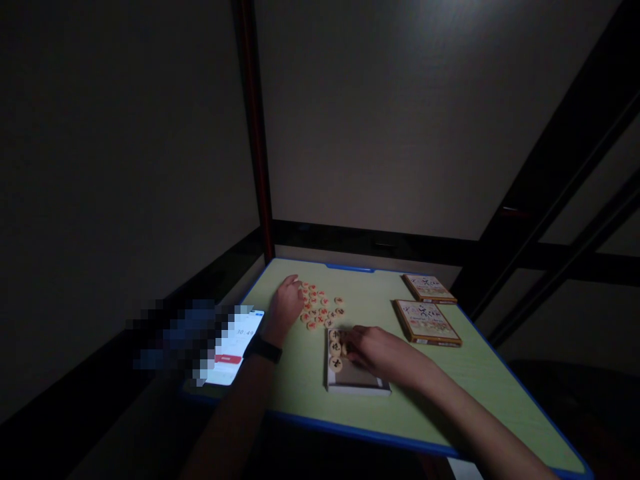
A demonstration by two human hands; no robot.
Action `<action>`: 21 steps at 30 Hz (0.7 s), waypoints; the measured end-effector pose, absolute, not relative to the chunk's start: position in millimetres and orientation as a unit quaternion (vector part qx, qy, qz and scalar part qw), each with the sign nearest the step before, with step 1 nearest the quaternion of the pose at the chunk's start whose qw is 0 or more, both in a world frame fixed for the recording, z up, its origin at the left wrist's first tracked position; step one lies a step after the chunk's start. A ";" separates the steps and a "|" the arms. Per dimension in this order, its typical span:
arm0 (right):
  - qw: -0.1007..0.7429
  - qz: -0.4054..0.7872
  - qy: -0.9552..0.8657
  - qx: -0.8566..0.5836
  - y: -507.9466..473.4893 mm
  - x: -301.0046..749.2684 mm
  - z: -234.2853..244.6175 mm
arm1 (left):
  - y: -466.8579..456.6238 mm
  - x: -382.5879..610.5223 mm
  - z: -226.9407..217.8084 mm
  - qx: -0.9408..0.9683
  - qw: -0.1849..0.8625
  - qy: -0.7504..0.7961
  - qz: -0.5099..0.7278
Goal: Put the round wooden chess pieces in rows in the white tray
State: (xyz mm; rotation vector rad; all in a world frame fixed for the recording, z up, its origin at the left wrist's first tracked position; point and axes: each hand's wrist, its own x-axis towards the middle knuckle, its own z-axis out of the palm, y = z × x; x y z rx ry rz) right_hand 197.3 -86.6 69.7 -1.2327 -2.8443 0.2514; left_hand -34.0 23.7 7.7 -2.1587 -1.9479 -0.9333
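My left hand, with a dark band on its wrist, rests at the left edge of a loose group of round Chinese chess pieces. Its fingers are loosely curved and apart, and I see nothing held in them. Most of these pieces carry red characters, a few black. Over a shallow open box my right hand reaches in from the right. Its fingers are bent down and closed on a Chinese chess piece, partly hidden by them. Several black-character pieces lie flat along the box's left side.
Two flat printed boxes lie on the right of the pale green table, which has a blue rim. A lit phone showing a timer is at the left edge. Walls stand close behind and to the left.
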 end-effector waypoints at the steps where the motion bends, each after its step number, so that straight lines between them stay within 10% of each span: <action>1: 0.016 0.082 -0.911 -0.403 -87.6 195.6 69.2 | 23.2 -34.0 9.0 -0.706 0.041 -0.633 -0.316; 12: 0.017 0.096 -0.895 -0.436 -86.8 194.8 66.6 | 21.4 -31.4 18.0 -0.690 -0.075 -0.553 -0.460; 21: 0.184 0.070 -0.867 -0.457 -82.7 196.7 68.4 | 1.7 -23.6 42.4 -0.584 -0.562 -0.310 -0.497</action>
